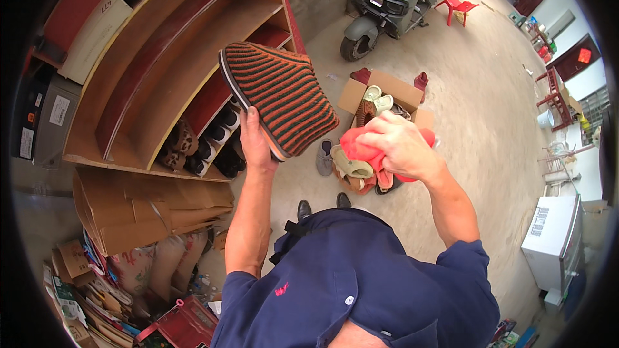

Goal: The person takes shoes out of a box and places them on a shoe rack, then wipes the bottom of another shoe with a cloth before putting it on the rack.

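My left hand (257,142) grips the sole edge of an orange and dark green striped knitted shoe (280,99), held up with its sole towards the shelf. My right hand (404,147) clutches a bunched red cloth (360,147), a little to the right of the shoe and not touching it. Beneath the cloth, a pile of footwear lies on the floor, with a pale green shoe (355,166) among it. A grey shoe (325,157) lies beside the pile. Behind it, an open cardboard box (396,88) holds several shoes, partly hidden by my right hand.
At the left stands a wooden shelf (167,53) with shoes on its lower levels and boxes at its far side. Folded cardboard (140,208) and filled sacks (162,266) lie below it. A grey scooter (391,2) and a red plastic chair (457,7) stand farther off; a white appliance (551,241) is at right.
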`<action>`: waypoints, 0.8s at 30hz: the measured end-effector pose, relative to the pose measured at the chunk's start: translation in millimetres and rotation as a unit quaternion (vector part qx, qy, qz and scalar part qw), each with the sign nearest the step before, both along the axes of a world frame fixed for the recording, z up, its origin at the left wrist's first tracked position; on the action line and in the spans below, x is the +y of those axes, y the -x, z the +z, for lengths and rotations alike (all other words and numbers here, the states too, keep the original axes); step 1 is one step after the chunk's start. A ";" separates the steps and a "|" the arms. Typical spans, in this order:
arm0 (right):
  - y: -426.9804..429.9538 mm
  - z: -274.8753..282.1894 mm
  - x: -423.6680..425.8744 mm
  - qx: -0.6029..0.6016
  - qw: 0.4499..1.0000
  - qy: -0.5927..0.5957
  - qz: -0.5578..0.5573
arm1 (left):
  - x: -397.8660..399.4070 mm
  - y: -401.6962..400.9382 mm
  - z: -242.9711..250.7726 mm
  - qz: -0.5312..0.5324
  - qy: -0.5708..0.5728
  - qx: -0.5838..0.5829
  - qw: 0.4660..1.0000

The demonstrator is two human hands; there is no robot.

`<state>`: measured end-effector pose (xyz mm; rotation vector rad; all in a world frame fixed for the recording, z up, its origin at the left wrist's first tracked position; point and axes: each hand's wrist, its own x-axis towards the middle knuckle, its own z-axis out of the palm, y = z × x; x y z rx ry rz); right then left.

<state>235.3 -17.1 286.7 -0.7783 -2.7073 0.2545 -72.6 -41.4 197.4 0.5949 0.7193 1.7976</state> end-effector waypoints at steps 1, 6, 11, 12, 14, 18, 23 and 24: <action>1.8 0.6 1.0 0.050 0.999 -0.012 -0.013 | -0.2 -6.5 5.7 0.037 0.006 0.047 0.998; 51.2 15.1 -21.8 0.224 0.973 -0.050 -0.020 | 3.7 -33.4 1.6 0.107 0.007 0.044 0.993; 105.3 -34.3 -34.5 0.210 0.971 -0.110 -0.032 | 2.0 -49.7 -7.5 0.152 0.015 0.104 0.983; 104.1 -34.3 -34.3 0.209 0.971 -0.108 -0.038 | 0.7 -48.6 -10.6 0.152 0.023 0.106 0.982; 101.0 -34.3 -31.5 0.207 0.972 -0.103 -0.047 | -4.4 -48.1 -14.2 0.146 0.036 0.121 0.981; 91.1 -25.5 -13.4 0.222 0.965 -0.112 -0.082 | -5.4 -53.0 -14.7 0.128 -0.025 0.066 0.989; 43.9 -22.4 35.1 0.210 0.932 -0.175 -0.237 | -7.5 -57.8 -4.9 0.105 -0.006 0.057 0.993; 32.1 -19.0 40.3 0.212 0.921 -0.198 -0.258 | -5.9 -56.6 -4.9 0.098 -0.011 0.044 0.994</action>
